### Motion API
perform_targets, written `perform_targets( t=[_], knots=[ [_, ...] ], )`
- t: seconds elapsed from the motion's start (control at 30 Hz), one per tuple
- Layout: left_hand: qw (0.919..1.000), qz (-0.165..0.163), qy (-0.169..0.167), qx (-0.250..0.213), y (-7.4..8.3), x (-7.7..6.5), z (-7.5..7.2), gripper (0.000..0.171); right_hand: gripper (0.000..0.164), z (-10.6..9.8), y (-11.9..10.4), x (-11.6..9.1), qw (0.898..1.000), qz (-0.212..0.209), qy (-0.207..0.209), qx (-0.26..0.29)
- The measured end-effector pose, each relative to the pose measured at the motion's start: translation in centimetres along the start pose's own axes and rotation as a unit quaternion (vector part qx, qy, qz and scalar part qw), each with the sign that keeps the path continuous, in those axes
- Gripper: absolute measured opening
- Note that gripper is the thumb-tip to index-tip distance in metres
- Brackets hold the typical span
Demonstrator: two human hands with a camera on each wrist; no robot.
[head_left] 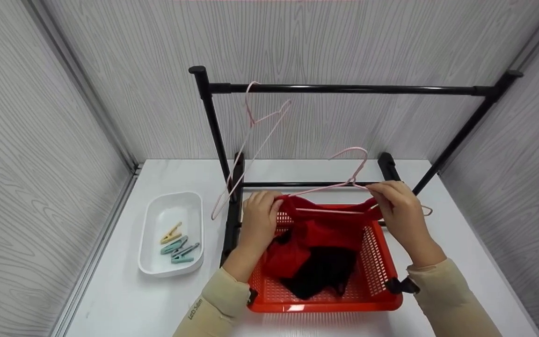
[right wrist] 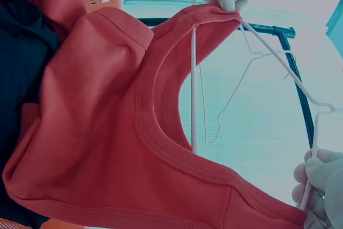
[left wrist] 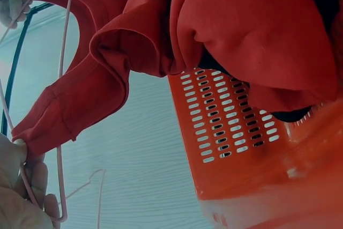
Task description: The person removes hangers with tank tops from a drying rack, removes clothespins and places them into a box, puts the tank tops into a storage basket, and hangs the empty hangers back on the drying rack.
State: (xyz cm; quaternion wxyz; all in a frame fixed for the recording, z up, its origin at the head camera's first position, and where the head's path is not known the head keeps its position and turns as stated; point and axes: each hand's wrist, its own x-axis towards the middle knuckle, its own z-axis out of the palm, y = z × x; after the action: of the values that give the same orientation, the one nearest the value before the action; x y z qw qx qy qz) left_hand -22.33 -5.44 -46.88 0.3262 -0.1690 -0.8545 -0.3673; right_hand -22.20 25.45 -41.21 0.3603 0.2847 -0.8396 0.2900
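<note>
A red sleeveless top (head_left: 330, 231) hangs between both hands over the basket, a pink wire hanger (head_left: 354, 179) running through its neck opening. My left hand (head_left: 259, 219) pinches one shoulder strap (left wrist: 45, 124), and the hanger's corner pokes out beyond that strap among the fingers. On the other side my right hand (head_left: 403, 216) grips the hanger's sloping arm (right wrist: 316, 138), close beside the other strap. The hanger's hook points up, free of the rail. Below, the top's lower part lies bunched against black cloth (head_left: 323, 271) in the red basket (head_left: 325, 306).
A black rack's top rail (head_left: 344, 89) crosses behind the hands. From its left end hangs another pink hanger (head_left: 251, 122), bare. At the left stands a white tray (head_left: 147, 243) holding a yellow clothespin (head_left: 171, 234) and several green and grey ones (head_left: 174, 245).
</note>
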Motion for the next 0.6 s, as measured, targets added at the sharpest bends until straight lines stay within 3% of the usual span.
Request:
perform_targets(
  t=[0.27,0.6],
  knots=[
    [0.9989,0.002,0.016,-0.043,-0.15,-0.07,-0.07,0.011,0.023,-0.13,0.26,-0.36,1.000,-0.014,0.020,0.009],
    [0.9964,-0.036,0.059,-0.049,-0.56,-0.27,-0.63,0.010,0.019,-0.48,0.80,-0.92,0.999,0.003,0.034,0.017]
  ],
)
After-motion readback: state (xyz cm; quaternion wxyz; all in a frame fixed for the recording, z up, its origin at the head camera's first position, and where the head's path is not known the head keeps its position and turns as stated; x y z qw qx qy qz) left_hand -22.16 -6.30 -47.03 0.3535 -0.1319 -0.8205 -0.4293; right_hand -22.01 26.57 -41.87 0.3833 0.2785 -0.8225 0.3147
